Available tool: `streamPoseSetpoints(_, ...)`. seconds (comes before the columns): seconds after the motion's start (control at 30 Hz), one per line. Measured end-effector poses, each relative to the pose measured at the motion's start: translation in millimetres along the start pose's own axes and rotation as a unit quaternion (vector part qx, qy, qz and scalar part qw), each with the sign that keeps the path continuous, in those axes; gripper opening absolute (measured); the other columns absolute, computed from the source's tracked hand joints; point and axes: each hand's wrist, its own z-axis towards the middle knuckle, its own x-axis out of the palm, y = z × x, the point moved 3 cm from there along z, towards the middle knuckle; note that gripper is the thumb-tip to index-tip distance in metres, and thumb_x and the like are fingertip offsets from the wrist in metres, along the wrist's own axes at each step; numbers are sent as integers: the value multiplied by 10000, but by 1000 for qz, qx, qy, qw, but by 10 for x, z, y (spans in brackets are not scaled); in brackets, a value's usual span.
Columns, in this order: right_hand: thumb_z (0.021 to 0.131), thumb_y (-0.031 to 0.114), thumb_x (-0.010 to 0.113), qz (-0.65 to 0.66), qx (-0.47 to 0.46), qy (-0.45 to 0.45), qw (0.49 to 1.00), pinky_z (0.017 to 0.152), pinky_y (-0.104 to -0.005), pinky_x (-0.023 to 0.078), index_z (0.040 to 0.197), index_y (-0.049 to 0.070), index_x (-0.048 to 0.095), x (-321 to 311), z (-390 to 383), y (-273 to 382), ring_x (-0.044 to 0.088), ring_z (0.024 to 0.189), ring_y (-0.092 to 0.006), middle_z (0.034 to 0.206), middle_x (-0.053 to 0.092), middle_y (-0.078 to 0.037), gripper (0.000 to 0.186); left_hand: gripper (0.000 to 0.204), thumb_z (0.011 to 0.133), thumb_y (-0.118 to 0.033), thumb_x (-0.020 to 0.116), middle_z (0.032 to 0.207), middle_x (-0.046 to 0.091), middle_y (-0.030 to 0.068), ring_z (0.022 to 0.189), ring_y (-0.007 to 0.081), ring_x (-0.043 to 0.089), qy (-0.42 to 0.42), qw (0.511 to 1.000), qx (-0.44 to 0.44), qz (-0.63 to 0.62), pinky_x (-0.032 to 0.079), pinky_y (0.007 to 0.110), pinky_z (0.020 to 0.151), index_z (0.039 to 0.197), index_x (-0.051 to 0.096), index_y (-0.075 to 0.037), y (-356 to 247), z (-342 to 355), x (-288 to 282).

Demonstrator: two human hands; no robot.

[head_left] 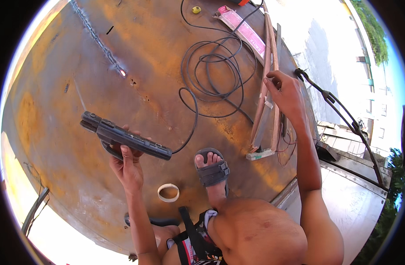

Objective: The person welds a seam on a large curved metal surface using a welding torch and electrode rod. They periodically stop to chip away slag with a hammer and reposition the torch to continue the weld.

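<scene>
Holder (127, 137) lies at nine o'clock, grasped by the left hand (128, 170); best held firmly, rod (80, 96) clear of the hot weld (99, 40) tip at its twelve, cable (196, 115) slack. Right hand (288, 95) curls beside bars (268, 48) at two; I cannot tell its grip.

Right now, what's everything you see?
Clamp tool: one, black, centre-left
Thin rod: one, pale, tool's tip
Cable: one, black, upper middle
Metal surface: one, rusty, underneath
Seam: one, grey, upper left
Packet: one, pink, top
Round thing: one, yellow, top
Ring: one, cream, below tool
Strips: several, brownish, right
Long bar: one, black, far right
Trees: some, green, right edge
Sandals: two, dark, lower middle
Left hand: one, bare, on tool
Right hand: one, bare, by strips
</scene>
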Motion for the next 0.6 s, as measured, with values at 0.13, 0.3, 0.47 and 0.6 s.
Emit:
streamPoseSetpoints(0.13,983,208,762,43,-26,322,946,753,-388,577,1071,-21,788,616,-646,-150,774,815,-266,900,782,-171,247,479,1125,-281,606,1412,653,191,1136,296,746,20,998,-6,54,677,491,959,1500,536,10,-66,122,-172)
streamPoseSetpoints(0.3,964,216,768,38,-4,197,980,731,-411,569,1016,-11,782,811,-988,-189,737,741,-366,870,766,-177,233,450,1132,-252,590,1522,589,172,1215,269,702,24,1000,7,18,689,514,938,1499,542,3,-153,262,-74)
streamPoseSetpoints(0.47,1007,329,747,-10,177,-247,953,856,-490,565,1176,-21,702,337,-320,-2061,740,945,-408,1024,759,-241,391,477,1128,-279,602,1479,617,175,1179,266,713,25,999,20,9,686,511,936,1506,540,6,-99,186,-28)
streamPoseSetpoints(0.6,939,451,796,-160,196,175,951,961,-536,544,1255,-86,621,809,-546,-3702,689,1164,-522,1179,729,-344,647,483,1112,-291,639,1399,666,160,1151,258,726,22,999,-8,22,672,491,951,1470,582,28,134,43,162)
